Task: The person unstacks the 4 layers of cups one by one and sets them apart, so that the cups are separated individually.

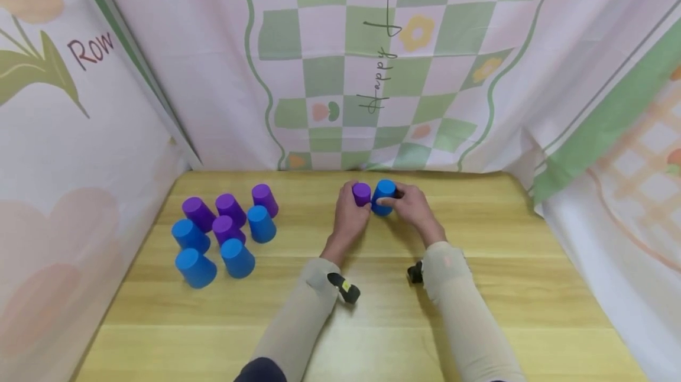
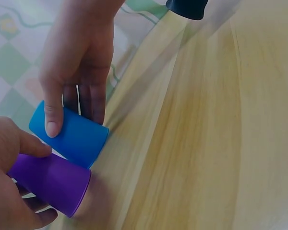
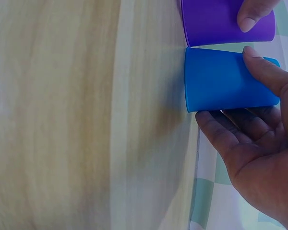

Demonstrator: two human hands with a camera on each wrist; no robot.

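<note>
Near the back edge of the table, my left hand (image 1: 351,216) grips an upside-down purple cup (image 1: 362,193), thumb on one side and fingers on the other. Right beside it, my right hand (image 1: 416,207) holds a blue cup (image 1: 385,196), also upside down, between thumb and fingers. In the right wrist view the rims of the blue cup (image 3: 225,79) and the purple cup (image 3: 216,21) meet or nearly meet. From the left wrist view, the purple cup (image 2: 55,182) stands close against the blue cup (image 2: 74,136).
On the left of the wooden table (image 1: 383,323) stand several upside-down cups, purple ones (image 1: 229,209) mostly behind and blue ones (image 1: 237,258) mostly in front. A patterned curtain (image 1: 319,33) hangs along the table's back edge, with more cloth at both sides.
</note>
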